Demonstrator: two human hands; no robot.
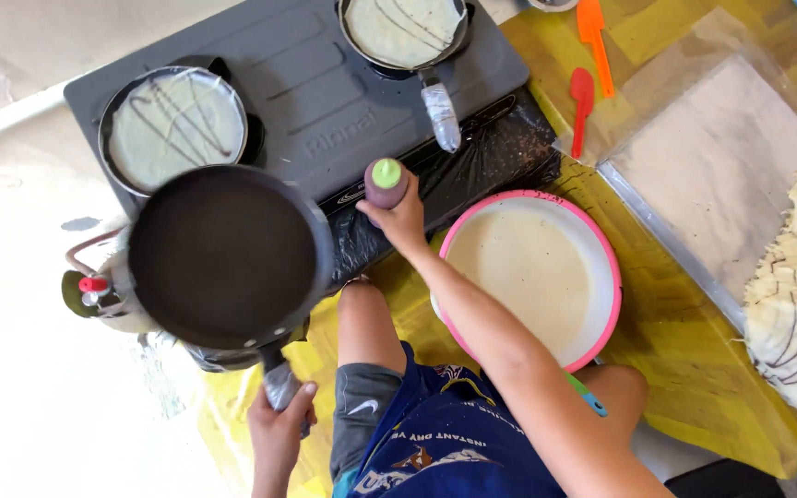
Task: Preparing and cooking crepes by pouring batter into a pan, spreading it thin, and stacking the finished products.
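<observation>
Curling tight around a squat squeeze bottle (386,183) with a green cap at centre frame, the right hand (405,219) should keep it upright, while the left hand (279,426), low in the frame, is closed on the handle of an empty dark pan (223,255) and should hold it level. Smooth pale batter fills a round pink-rimmed bowl (606,277) to the right; two thin crepes streaked with dark lines cook on the grey stove (325,101) in the upper left

— The dark frying pan (223,256)?
— Matt, smooth non-stick inside, with a grey handle.
— And the squeeze bottle (386,183)?
— Soft-looking plastic, green cap.
— The stove (325,101)?
— Matt grey metal.
— The pink-rimmed bowl (601,249)?
— Glossy plastic, on shiny yellow sheeting (684,369).
</observation>
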